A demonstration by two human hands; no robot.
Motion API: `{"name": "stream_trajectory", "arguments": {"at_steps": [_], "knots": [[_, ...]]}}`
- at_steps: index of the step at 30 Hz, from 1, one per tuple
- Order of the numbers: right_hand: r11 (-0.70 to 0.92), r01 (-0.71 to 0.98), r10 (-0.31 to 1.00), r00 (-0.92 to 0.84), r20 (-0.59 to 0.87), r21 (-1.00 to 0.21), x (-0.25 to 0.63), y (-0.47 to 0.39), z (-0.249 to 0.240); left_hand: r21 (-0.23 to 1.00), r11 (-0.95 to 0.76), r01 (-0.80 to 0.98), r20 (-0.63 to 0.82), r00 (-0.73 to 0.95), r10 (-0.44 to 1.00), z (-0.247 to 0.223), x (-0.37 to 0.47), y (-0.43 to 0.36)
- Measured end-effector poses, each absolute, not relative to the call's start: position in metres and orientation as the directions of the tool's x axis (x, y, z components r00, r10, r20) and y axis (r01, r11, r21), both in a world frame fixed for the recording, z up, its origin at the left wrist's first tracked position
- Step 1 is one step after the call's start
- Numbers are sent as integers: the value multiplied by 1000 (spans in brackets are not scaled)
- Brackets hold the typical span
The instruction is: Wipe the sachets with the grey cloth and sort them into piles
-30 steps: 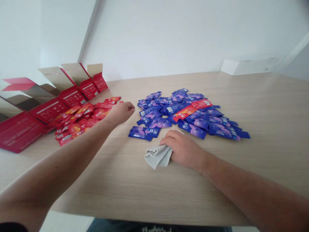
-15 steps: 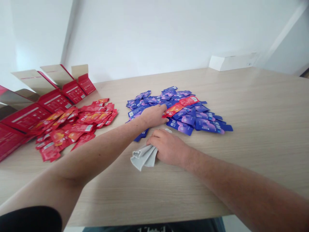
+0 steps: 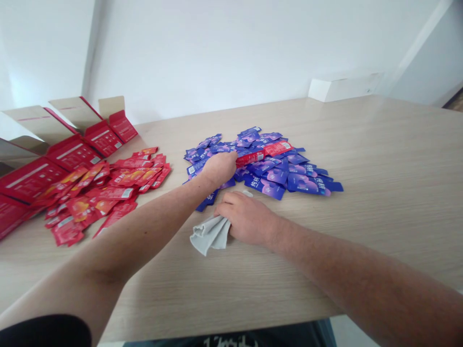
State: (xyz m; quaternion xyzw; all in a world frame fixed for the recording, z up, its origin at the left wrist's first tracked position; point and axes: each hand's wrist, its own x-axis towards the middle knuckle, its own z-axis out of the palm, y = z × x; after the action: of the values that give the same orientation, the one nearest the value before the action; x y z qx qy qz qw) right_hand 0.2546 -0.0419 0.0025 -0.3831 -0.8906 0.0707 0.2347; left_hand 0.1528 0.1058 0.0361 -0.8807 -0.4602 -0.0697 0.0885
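My left hand (image 3: 221, 167) is closed on one end of a red sachet (image 3: 252, 157), which is tilted over a pile of purple-blue sachets (image 3: 266, 187). A second red sachet (image 3: 278, 148) lies on top of that pile, just beyond the held one. My right hand (image 3: 249, 217) rests near the pile's front edge with its fingers wrapped round a bunched, pale grey-white cloth (image 3: 210, 235). Part of the cloth is hidden under the fingers. To the left spreads a heap of red sachets (image 3: 115, 193) with orange prints.
Red cardboard boxes with raised flaps (image 3: 74, 153) stand at the left behind the red heap. A white box (image 3: 336, 89) sits at the back right against the wall. The wooden table (image 3: 390, 202) ends at a front edge close to my body.
My left hand has closed on the nearer red sachet and turned it, so its side now faces me. The right hand still holds the cloth. The view has shifted slightly.
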Motion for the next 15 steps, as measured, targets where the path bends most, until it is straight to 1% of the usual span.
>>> {"name": "stream_trajectory", "arguments": {"at_steps": [6, 11, 13, 15], "knots": [[705, 636, 707, -604, 368, -312, 255, -41, 1, -35, -502, 864, 251, 494, 833, 51, 126, 104], [723, 611, 691, -624, 366, -324, 254, -43, 3, 123, -485, 866, 291, 435, 852, 65, 86, 85], [739, 568, 673, -644, 364, -362, 252, -48, 7, 165, -501, 850, 284, 445, 849, 73, 68, 74], [759, 486, 643, -668, 375, -434, 249, -55, 14, 193, -519, 833, 288, 457, 841, 82, 50, 64]]}}
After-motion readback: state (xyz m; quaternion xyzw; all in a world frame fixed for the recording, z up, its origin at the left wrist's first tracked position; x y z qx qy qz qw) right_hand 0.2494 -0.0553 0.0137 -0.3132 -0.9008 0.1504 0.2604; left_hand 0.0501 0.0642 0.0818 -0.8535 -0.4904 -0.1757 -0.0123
